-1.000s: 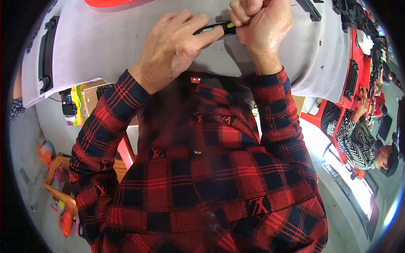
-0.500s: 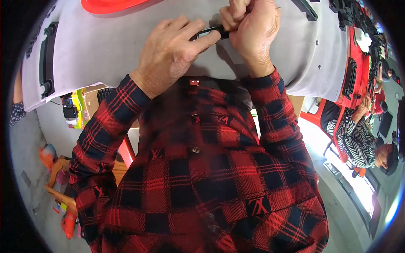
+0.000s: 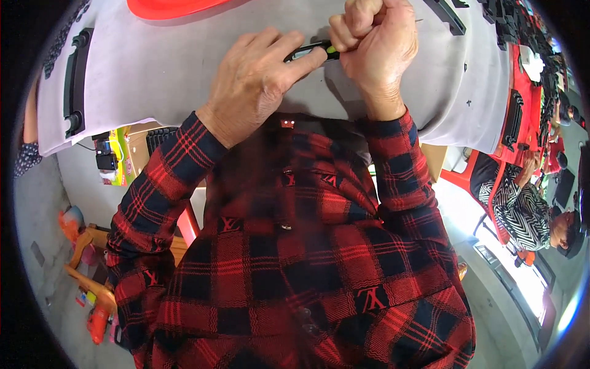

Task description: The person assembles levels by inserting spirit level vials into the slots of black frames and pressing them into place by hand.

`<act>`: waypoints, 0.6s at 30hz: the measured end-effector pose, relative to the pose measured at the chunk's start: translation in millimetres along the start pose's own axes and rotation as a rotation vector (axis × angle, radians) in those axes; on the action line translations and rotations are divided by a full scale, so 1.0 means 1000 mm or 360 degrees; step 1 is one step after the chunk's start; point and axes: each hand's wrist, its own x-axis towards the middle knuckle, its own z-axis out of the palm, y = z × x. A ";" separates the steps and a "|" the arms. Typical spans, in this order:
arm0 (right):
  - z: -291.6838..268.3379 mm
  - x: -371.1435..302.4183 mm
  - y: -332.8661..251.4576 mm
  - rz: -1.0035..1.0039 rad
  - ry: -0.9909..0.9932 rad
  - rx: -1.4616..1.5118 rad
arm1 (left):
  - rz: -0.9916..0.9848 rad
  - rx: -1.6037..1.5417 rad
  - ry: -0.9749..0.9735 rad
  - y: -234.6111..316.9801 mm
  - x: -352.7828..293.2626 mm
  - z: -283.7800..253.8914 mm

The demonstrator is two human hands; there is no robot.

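Note:
Over the grey cloth-covered table [image 3: 184,67], my left hand [image 3: 252,80] is closed on a small black plastic part [image 3: 314,51], its fingers laid along it. My right hand [image 3: 384,52] is curled in a fist at the part's right end. From that fist a yellow-green bit [image 3: 331,49] shows beside the black part, and a thin pointed tip [image 3: 420,20] sticks out on the other side. They look like two ends of one slim tool, mostly hidden by the fingers; its exact kind cannot be made out.
A red tray or basin [image 3: 175,7] lies at the far edge. A long black handle-shaped piece [image 3: 76,83] rests at the left, another [image 3: 445,15] at far right. Beyond, a red table [image 3: 519,71] bears many black parts; a person in a patterned top [image 3: 522,200] sits there.
Both hands have shifted slightly right in the picture, along with the whole scene. More of the yellow-green bit shows beside my right fist. The grips look the same.

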 end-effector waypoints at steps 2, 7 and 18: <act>0.001 0.000 0.001 -0.0008 0.0078 0.0107 | -0.0013 0.0040 0.0005 0.000 -0.001 0.001; -0.013 0.010 0.005 -0.0133 -0.0154 0.0462 | -0.0024 0.0048 -0.0022 0.003 0.003 -0.003; -0.007 0.003 -0.001 0.0049 0.0098 0.0152 | -0.0032 0.0087 -0.0073 0.002 0.002 -0.004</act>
